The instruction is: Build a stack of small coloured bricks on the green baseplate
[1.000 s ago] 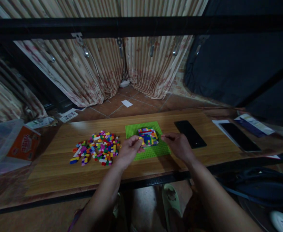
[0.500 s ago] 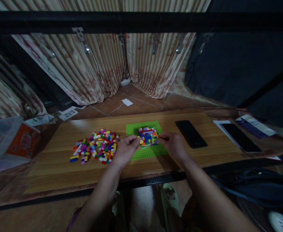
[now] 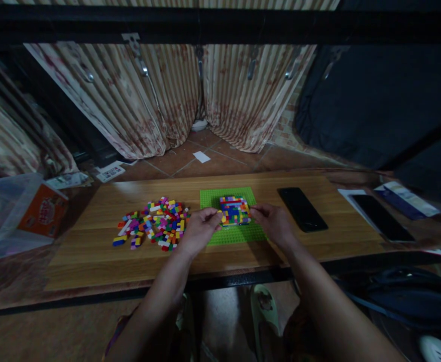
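Note:
A block structure of many-coloured toy bricks (image 3: pixel 235 210) sits on the green studded baseplate (image 3: pixel 239 236). At its left edge, my left hand (image 3: pixel 200 229) pinches a small yellow brick (image 3: pixel 222 217) between thumb and forefinger. My right hand (image 3: pixel 275 223) is on the other side, its thumb and fingertips drawn together by the structure's right edge. Whether those fingertips hold a brick or only touch the side cannot be made out. Left of my left hand lies a pile of loose bricks (image 3: pixel 168 221) in several colours.
The wooden board (image 3: pixel 92 266) carries a black phone (image 3: pixel 302 208) right of the baseplate. Farther right lies another dark device (image 3: pixel 382 217) on white paper. A clear plastic bin (image 3: pixel 9 211) with an orange label stands at the left. Striped curtains (image 3: pixel 239 95) hang behind.
The whole view has shifted slightly to the right. Both hands stay at the sides of the brick structure, the left still with the yellow brick; otherwise little differs.

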Demonstrator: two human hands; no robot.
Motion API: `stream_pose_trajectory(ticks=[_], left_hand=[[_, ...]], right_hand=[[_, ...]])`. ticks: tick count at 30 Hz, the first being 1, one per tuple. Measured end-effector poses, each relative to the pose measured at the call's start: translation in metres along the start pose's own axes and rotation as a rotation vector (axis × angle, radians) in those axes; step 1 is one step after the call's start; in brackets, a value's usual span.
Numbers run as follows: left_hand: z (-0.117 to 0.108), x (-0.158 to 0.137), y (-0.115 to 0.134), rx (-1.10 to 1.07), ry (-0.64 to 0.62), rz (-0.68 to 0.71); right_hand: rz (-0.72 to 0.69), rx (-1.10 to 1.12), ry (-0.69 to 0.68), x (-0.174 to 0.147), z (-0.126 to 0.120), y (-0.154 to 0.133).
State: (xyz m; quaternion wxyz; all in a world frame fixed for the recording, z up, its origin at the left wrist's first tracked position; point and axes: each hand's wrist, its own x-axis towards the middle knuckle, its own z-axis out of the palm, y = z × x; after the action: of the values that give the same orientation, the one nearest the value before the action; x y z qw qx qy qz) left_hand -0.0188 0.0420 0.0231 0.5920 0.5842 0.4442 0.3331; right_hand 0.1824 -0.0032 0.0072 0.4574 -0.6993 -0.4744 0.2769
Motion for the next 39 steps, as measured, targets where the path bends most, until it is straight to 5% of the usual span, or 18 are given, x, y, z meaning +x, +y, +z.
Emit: stream_pose_trajectory(ticks=[11,22,30,39], left_hand=[[0.003,-0.001,0.003,-0.088,0.022,-0.022],[0.028,-0.002,-0.006,0.069,-0.010,0.172],[0.045,-0.003,-0.011,0.098,0.106,0.209],[0.049,-0.003,-0.017,0.147,0.091,0.215]], right_hand=[[0.117,0.173,0.016,0.005,0.008,0.008],[-0.003,0.181,0.067,0.000,0.003,0.005],[-0.086,0.235,-0.237,-0.021,-0.013,-0.009],[-0.105,0.134,-0.202,-0.018,-0.009,-0.002]])
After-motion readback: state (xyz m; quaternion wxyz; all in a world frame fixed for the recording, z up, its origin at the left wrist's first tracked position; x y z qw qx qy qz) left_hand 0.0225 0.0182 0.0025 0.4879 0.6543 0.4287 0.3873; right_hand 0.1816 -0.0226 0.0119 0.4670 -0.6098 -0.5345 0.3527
